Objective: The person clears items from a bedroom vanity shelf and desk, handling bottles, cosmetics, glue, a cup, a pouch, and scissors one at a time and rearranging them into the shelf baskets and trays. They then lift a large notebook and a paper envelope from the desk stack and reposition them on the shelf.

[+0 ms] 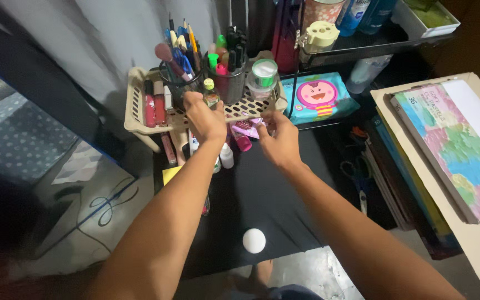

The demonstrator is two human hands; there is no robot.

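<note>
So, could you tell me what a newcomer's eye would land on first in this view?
Probably the two bare hands at the centre: the left hand holds a small green-capped bottle at the front edge of a beige basket crammed with pens and lipsticks, while the right hand reaches below it, beside a pink tube. Next, the bright pastel-coloured box on the right, and a lone white ball on the black table.

Home desk corner, beige basket (140, 119) of pens and cosmetics, pastel box (456, 144)

two hands (204, 119), one beige basket (134, 103), one white ball (254, 240)
</note>
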